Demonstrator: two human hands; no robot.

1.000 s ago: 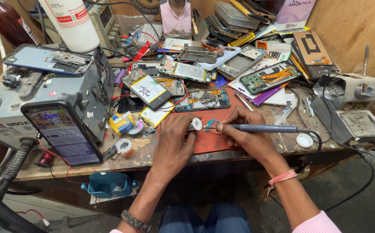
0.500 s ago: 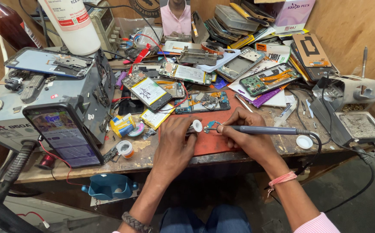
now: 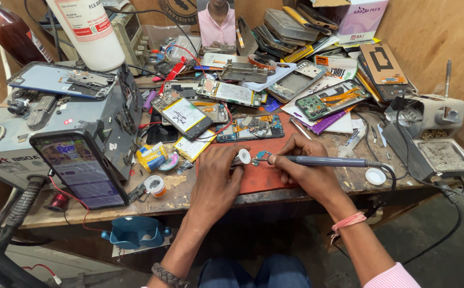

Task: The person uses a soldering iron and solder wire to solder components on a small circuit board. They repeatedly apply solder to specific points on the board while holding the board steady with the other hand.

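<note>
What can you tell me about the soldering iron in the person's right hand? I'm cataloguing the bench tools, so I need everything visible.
The slim dark grey pen-shaped soldering iron lies nearly level across the bench, tip pointing left. The right hand pinches its front end like a pen. The tip rests at a small teal circuit piece over the red work mat, close to the left hand. Its body looks like matt plastic or rubber. A black cable leaves its rear end and curves down over the table edge.
</note>
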